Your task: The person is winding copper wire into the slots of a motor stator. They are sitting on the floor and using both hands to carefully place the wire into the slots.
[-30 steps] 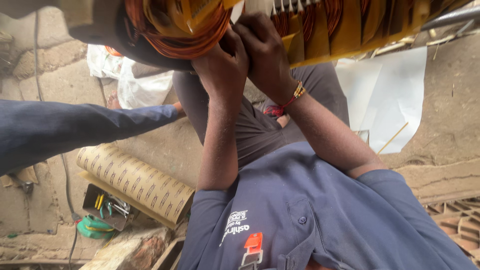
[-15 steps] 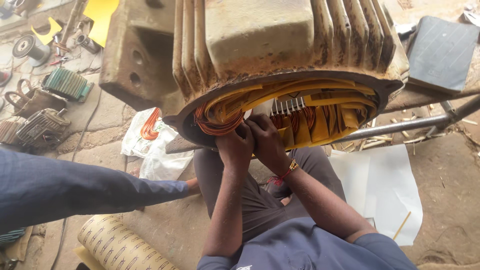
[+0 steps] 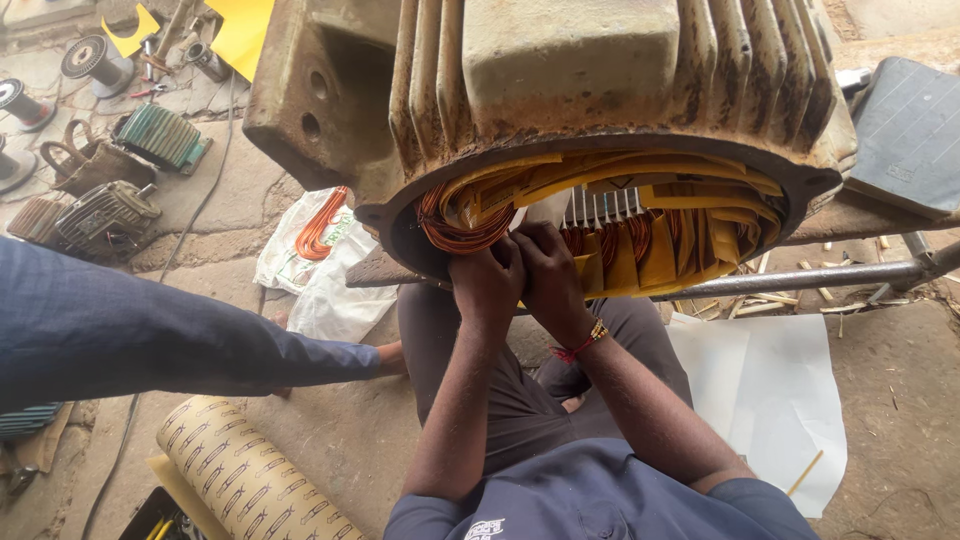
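A large, rusty finned motor housing (image 3: 560, 70) lies on its side in front of me, its open end facing me. Inside are copper windings (image 3: 470, 225) and yellow insulation sheets (image 3: 660, 250). My left hand (image 3: 487, 285) and my right hand (image 3: 548, 272) are pressed together at the lower rim of the opening, fingers closed on the copper winding where it meets the yellow sheets. A red thread and a bead bracelet sit on my right wrist. My fingertips are hidden inside the opening.
Another person's blue-sleeved arm (image 3: 150, 335) reaches in from the left, its hand (image 3: 390, 355) by my knee. Nearby are a plastic bag with copper wire (image 3: 320, 240), a patterned paper roll (image 3: 250, 480), white paper (image 3: 770, 390), a metal bar (image 3: 800, 280), small stators (image 3: 105, 215) and spools (image 3: 85, 60).
The view has swung up from my shirt and arms to the whole motor housing. My two hands stay together at the same spot on the winding.
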